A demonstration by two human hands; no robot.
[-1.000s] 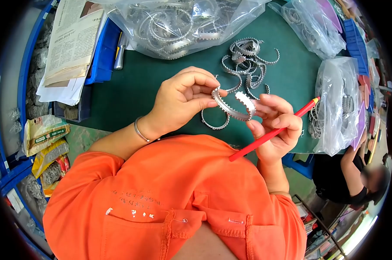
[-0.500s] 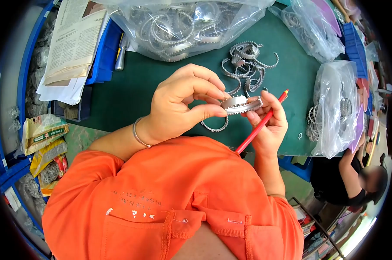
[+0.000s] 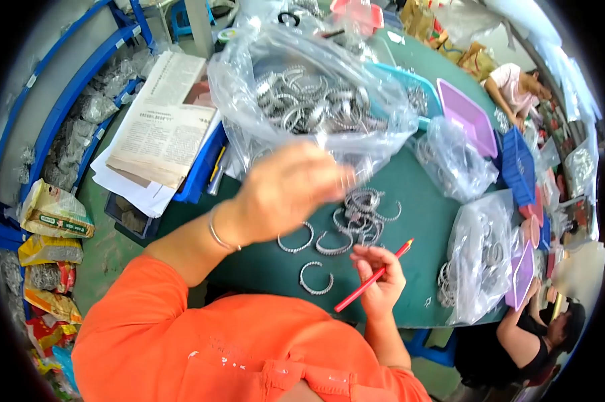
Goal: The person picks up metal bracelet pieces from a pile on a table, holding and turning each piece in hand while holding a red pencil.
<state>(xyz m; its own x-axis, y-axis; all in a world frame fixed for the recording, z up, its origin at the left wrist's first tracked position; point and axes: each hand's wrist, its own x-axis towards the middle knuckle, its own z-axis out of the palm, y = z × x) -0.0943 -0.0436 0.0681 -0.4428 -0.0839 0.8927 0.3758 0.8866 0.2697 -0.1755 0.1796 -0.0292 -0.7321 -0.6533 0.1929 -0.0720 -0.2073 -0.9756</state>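
Observation:
My left hand (image 3: 285,194), with a thin bangle on its wrist, is raised over the table just below a large clear plastic bag (image 3: 232,84) of silver bangles (image 3: 309,100). Motion smears its fingers, so whether they hold anything is unclear. A red pencil (image 3: 362,290) rests in my right hand (image 3: 381,278), its tip pointing up and to the right. No bangle shows in that hand. Between my hands and my body, an open silver bangle (image 3: 315,293) lies on the green tabletop (image 3: 403,295). Farther up are two more single bangles and a tangled bangle pile (image 3: 362,218).
Newspapers (image 3: 158,134) lie over a blue bin (image 3: 198,177) at left. More clear bags of bangles (image 3: 483,254) stand at right, near purple trays (image 3: 473,117) and a blue basket (image 3: 518,164). A person in black (image 3: 510,342) and another person (image 3: 513,94) sit at right.
My hands have parted; the silver bangles they held between them are no longer seen there. My left hand has lifted towards the large bag. The view has tilted up, showing more of the table.

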